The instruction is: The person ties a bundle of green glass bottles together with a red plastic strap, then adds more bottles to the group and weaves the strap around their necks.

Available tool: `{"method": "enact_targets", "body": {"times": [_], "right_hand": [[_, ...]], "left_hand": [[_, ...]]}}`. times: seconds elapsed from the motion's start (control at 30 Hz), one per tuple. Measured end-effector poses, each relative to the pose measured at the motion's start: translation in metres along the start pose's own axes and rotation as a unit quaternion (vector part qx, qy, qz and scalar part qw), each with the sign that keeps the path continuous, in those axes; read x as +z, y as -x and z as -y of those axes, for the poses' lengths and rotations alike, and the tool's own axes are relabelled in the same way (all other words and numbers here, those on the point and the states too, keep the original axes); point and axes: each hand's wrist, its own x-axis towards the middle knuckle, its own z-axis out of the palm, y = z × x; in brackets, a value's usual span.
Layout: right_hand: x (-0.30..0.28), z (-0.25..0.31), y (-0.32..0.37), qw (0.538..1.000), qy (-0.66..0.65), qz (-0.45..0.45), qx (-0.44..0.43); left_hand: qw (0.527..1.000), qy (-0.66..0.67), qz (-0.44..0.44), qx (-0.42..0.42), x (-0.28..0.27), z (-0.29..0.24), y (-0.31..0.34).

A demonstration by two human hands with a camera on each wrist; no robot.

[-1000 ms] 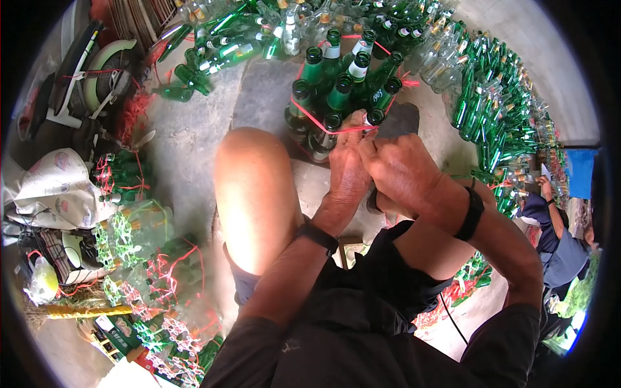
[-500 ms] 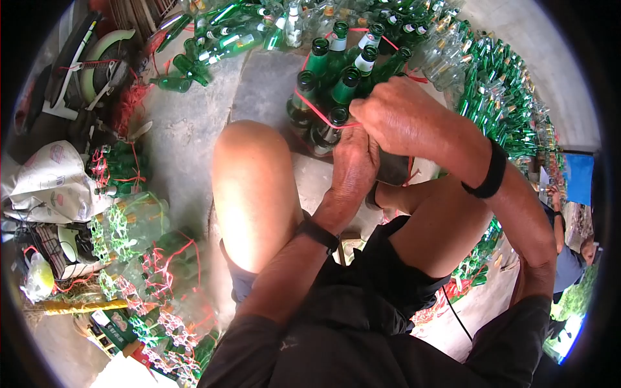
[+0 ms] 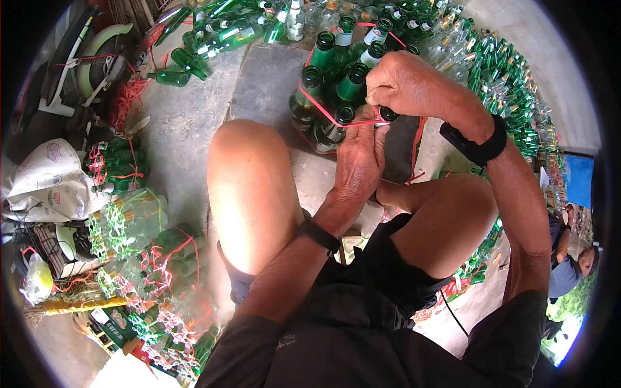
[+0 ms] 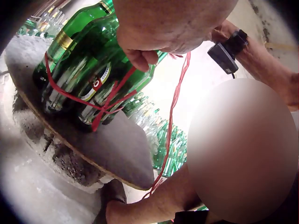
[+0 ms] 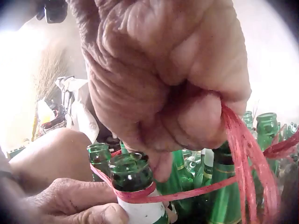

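A bundle of green bottles (image 3: 352,83) (image 4: 77,67) stands upright, with red twine (image 3: 317,103) (image 4: 74,97) (image 5: 187,193) round the necks and lower down. My left hand (image 3: 358,158) (image 5: 70,200) grips a white-labelled bottle neck (image 5: 133,179) at the near side, its thumb and fingers at either side. Just above and right of it, my right hand (image 3: 411,84) (image 5: 163,65) curls round several strands of twine, which hang out of the fist in the right wrist view. The fist hides part of the bundle.
The bundle stands on a dark slab (image 3: 259,90) (image 4: 117,144). Piled bottles (image 3: 511,97) lie behind and to the right. Tied bottles (image 3: 132,220), a white sack (image 3: 52,187) and a wheeled vehicle (image 3: 97,64) are at the left. Another person (image 3: 569,265) is at the far right.
My right hand has moved up and right from beside my left hand, then slightly higher over the bottles. My left hand has stayed near the same front bottle neck. The bundle appears slightly farther right.
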Motion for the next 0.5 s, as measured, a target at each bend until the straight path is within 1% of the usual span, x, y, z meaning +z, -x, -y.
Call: {"method": "enact_targets", "body": {"times": [0.07, 0.3, 0.37, 0.4, 0.47, 0.5], "right_hand": [[-0.001, 0.003, 0.001, 0.999, -0.008, -0.007, 0.05], [0.006, 0.003, 0.003, 0.995, 0.065, -0.061, 0.037], [0.002, 0.011, 0.004, 0.989, 0.116, -0.037, 0.084], [0.004, 0.011, 0.005, 0.989, 0.116, -0.037, 0.083], [0.009, 0.006, 0.011, 0.983, 0.147, -0.098, 0.049], [0.009, 0.006, 0.015, 0.983, 0.147, -0.098, 0.051]], "left_hand": [[1.0, 0.002, -0.003, 0.026, -0.002, -0.001, -0.002], [0.999, 0.002, -0.017, 0.051, 0.0, 0.001, -0.003], [0.998, 0.01, -0.016, 0.056, -0.001, 0.002, -0.004], [0.998, 0.01, -0.016, 0.057, -0.001, 0.002, -0.005], [0.997, -0.005, -0.022, 0.072, -0.001, 0.003, -0.004], [0.997, -0.005, -0.02, 0.072, -0.002, 0.003, -0.004]]}}
